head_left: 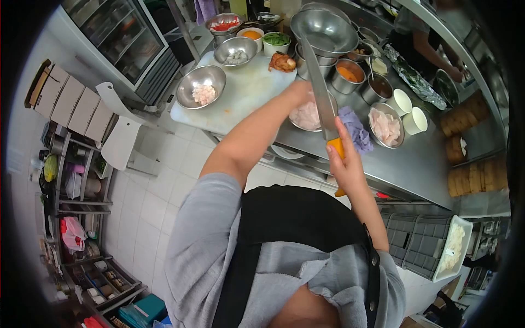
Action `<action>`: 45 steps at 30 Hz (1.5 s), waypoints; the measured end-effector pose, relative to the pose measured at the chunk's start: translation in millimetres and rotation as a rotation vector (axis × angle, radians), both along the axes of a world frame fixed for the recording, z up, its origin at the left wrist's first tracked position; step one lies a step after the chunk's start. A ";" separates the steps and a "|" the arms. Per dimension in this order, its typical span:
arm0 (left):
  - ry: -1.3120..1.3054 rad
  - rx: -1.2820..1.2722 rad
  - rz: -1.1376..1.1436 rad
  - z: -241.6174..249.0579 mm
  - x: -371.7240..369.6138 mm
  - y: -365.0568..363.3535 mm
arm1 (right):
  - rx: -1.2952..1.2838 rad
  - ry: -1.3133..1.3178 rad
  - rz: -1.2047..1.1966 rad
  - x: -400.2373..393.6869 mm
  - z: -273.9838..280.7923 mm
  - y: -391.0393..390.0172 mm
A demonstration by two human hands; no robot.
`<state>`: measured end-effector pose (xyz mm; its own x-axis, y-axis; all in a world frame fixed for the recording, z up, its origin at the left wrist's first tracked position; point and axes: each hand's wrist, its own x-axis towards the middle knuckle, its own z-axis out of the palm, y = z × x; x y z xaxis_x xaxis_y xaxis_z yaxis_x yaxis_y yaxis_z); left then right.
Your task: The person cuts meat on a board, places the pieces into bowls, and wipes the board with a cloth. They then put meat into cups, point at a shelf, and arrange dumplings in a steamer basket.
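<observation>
The two hands are apart. The right hand (345, 164) is closed around the yellow handle of a long knife with a broad, straight metal blade (321, 90), which points forward and away from the body, above the grey metal counter (410, 164). The left hand (299, 94) reaches to a round steel bowl (314, 130) of pale pink raw meat (304, 116); the blade crosses in front of its fingers, so whether they grip anything cannot be told. Just right of the blade lies a crumpled purple cloth (355, 131), beside a second steel bowl of pale raw slices (385, 127) and two white cups. To the left, a white cutting board (249, 90) bears a steel bowl of diced pink meat (203, 94), a smaller bowl of greyish-white pieces (237, 57) and a reddish-brown piece of food (282, 62). Beyond stand stacked large steel bowls (324, 33); at upper right, another person's arm (429, 52) is visible.
</observation>
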<state>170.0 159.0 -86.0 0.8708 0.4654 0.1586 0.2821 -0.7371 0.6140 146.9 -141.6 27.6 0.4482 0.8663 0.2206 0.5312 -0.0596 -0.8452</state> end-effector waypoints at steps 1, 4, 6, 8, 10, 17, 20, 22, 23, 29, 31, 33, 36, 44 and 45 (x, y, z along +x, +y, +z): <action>-0.032 -0.140 0.027 12.7 -14.4 6.6 | -0.110 0.171 -0.017 -2.8 9.9 -3.9; -0.174 -0.600 0.092 57.2 -62.3 14.2 | -0.128 0.235 -0.001 1.5 -7.1 -4.5; -0.229 -0.724 0.100 64.0 -74.5 16.7 | -0.078 0.168 0.022 5.3 -18.4 3.3; -0.224 -0.657 0.078 63.7 -71.0 15.6 | -0.080 0.148 0.035 6.9 -20.3 11.6; -0.242 -0.524 0.051 41.4 -53.1 14.1 | -0.082 0.141 0.040 4.9 -14.6 18.5; 0.086 -0.414 0.070 29.8 -41.4 -10.5 | -0.047 0.298 0.028 -6.0 14.5 19.5; 0.033 -0.766 0.101 59.2 -59.5 -17.1 | 0.022 0.153 0.031 0.3 -1.3 16.2; -0.036 -0.941 0.055 66.8 -70.1 -11.1 | 0.025 0.106 0.034 2.0 -8.1 13.4; -0.057 -0.973 0.006 70.1 -75.2 -3.7 | 0.012 0.141 0.037 0.7 -5.8 12.6; -0.118 -0.984 -0.060 106.7 -114.6 9.4 | 0.048 0.323 0.059 -9.5 3.6 17.6; -0.198 -1.005 -0.026 118.3 -135.2 6.1 | 0.018 0.368 0.086 -13.4 11.5 19.0; -0.253 -1.062 0.008 114.9 -155.8 -0.6 | -0.002 0.379 0.112 -15.1 12.8 20.2; -0.154 -1.036 0.169 68.9 -182.5 -9.4 | -0.039 0.362 0.144 -16.7 6.6 22.8; 0.301 -0.045 0.556 65.7 -211.6 -48.1 | -0.117 0.210 0.190 -11.0 -13.4 32.7; 0.275 0.047 0.487 55.2 -209.6 -44.7 | -0.148 0.220 0.192 -11.2 -11.7 34.6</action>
